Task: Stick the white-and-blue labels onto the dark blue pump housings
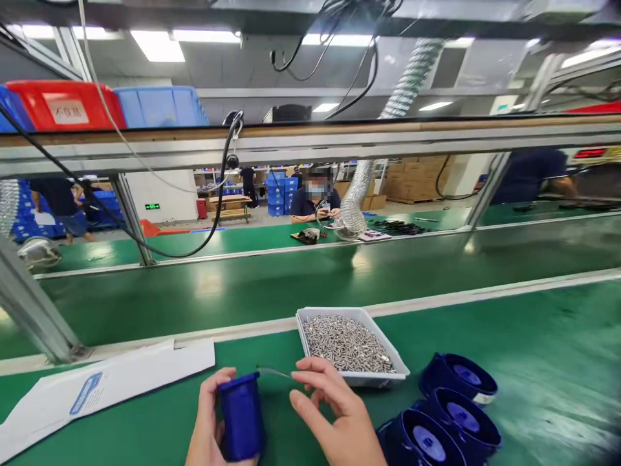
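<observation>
My left hand [209,414] is wrapped round a dark blue plastic cup-shaped part [242,417] with a flanged rim, held upright above the green bench. To its right, my right hand [330,408] has thumb and fingers apart. A thin, see-through strip [274,371] stretches from the part's rim to my right fingertips; whether they grip it is unclear. Just beyond my right hand, a white tray [402,370] holds a heap of small silver metal pins [342,343]. Several round dark blue housings [458,414] with lighter centre discs are grouped at the right.
White printed paper or packaging [121,382] lies at the left. A metal upright [33,298] and a long crossbar [291,139] frame the bench. Black cables [220,194] hang down. A masked person [310,206] sits across the green line near a flexible silver duct [358,194].
</observation>
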